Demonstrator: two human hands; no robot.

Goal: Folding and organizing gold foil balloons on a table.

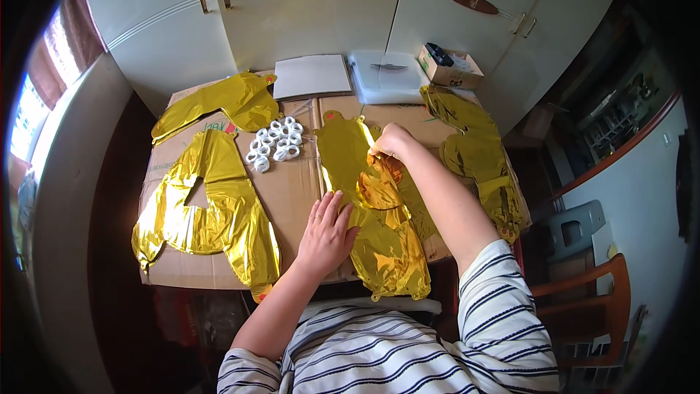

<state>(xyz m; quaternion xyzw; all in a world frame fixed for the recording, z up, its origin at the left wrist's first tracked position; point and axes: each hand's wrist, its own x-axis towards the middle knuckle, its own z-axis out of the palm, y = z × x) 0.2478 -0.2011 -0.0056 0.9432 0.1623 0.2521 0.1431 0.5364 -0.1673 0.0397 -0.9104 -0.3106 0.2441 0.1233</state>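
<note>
A flat gold foil balloon (343,153) lies on the cardboard in front of me, its right side crumpled and folded over. My right hand (392,143) pinches the foil near the upper right edge, where it bunches up into orange-looking creases. Flat on the lower left of the same balloon rests my left hand (328,237), fingers stretched out and holding nothing. To the left lies an A-shaped gold foil balloon (244,211). Another gold foil balloon is at the far left, and one more (474,157) lies beyond my right forearm.
Several white ribbon rolls (261,147) sit left of the middle balloon. Along the back are a pale flat sheet (313,76), a clear plastic pack (390,76) and a small open box (452,69). Cabinets (313,18) stand behind; a wooden chair (618,292) is at the right.
</note>
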